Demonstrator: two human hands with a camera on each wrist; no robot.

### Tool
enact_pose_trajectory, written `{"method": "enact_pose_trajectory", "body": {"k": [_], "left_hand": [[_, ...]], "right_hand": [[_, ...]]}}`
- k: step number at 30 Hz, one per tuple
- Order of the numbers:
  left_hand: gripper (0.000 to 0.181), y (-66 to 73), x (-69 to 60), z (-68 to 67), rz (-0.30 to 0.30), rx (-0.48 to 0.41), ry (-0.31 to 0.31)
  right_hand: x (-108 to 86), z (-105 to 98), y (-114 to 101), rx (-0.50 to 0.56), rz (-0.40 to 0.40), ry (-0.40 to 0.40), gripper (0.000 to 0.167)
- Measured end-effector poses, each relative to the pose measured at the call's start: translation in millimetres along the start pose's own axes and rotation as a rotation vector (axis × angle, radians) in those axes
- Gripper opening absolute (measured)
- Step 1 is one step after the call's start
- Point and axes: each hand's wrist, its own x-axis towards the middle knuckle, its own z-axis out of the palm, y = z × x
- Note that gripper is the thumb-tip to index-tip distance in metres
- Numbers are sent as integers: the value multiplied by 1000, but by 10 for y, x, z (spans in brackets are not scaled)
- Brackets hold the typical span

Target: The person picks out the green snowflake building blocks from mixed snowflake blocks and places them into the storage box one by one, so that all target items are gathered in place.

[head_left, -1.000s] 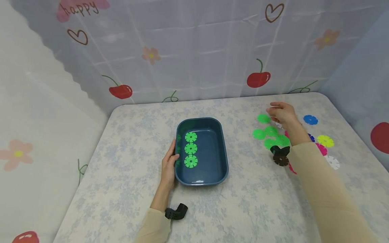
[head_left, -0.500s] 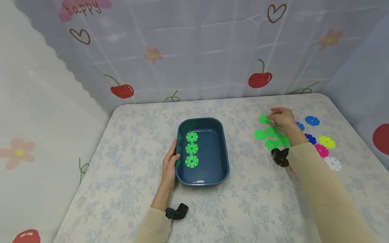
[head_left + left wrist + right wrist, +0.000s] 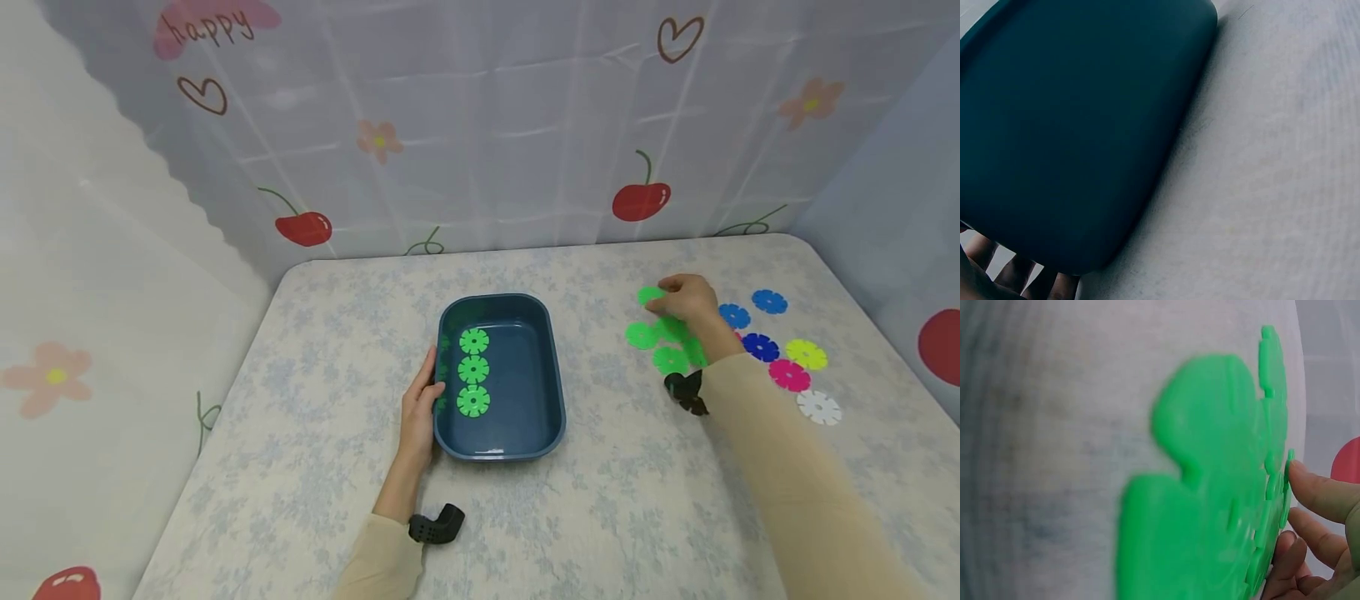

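The left hand (image 3: pixel 417 410) grips the left wall of a dark blue tray (image 3: pixel 522 379), thumb over the rim. In the left wrist view, the fingers (image 3: pixel 1015 272) lie against the tray's outside (image 3: pixel 1079 137). Three green notched discs (image 3: pixel 473 369) form a column along the tray's left side. At the right, the right hand (image 3: pixel 692 302) is at the farthest green disc (image 3: pixel 649 296) on the table. The right wrist view shows thumb and finger of that hand (image 3: pixel 1329 519) pinching a green disc (image 3: pixel 1287 497) by its edge. Other green discs (image 3: pixel 641 336) lie just nearer.
Right of the green discs lie blue discs (image 3: pixel 769 302), a dark blue one (image 3: pixel 761 347), a yellow one (image 3: pixel 807 354), a pink one (image 3: pixel 790 375) and a white one (image 3: pixel 819 407). The right wrist device partly covers a dark disc. A patterned curtain (image 3: pixel 480 133) hangs behind the table.
The right hand has come down and slightly nearer, its thumb and finger closing at the farthest green disc. The left hand stays on the tray, and the three discs inside have not moved.
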Motion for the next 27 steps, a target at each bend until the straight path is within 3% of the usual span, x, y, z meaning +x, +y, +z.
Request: {"method": "enact_pose_trajectory", "body": {"k": [17, 21, 27], "left_hand": [[57, -6, 6, -2, 19, -13, -11], [57, -9, 4, -6, 18, -15, -7], [57, -15, 5, -13, 14, -15, -4]], "right_hand": [[-13, 17, -41, -81, -41, 77, 52], [-19, -4, -40, -44, -35, 90, 45], [-42, -58, -57, 145, 29, 101, 42]]}}
